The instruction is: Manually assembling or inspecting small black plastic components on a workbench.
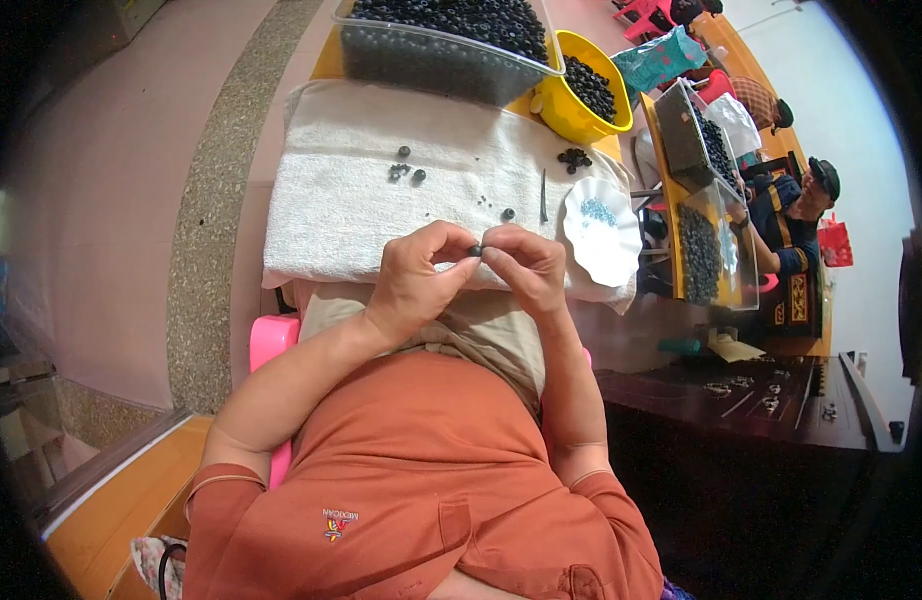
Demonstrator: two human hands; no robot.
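Between the fingertips of both hands is a small round black piece (475, 251), mostly covered by the fingers. My left hand (418, 275) pinches it from the left; my right hand (530, 268) pinches it from the right. They meet over the near part of a white towel (321, 200). Just beyond my right hand lies another round black piece (508, 214). Farther left on the towel are two more, one of them a black ball (419, 176), beside small dark crumbs. A thin dark pointed tool (543, 195) lies right of these, near a white scalloped plate (609, 262) holding tiny light-blue bits.
At the far edge stand a clear bin (431, 72) and a yellow tub (549, 108), both full of black pieces. A small black pile (574, 159) sits nearer. To the right, a co-worker (786, 215) sits at another table with clear bins (726, 285). A dark table (701, 385) stands at right.
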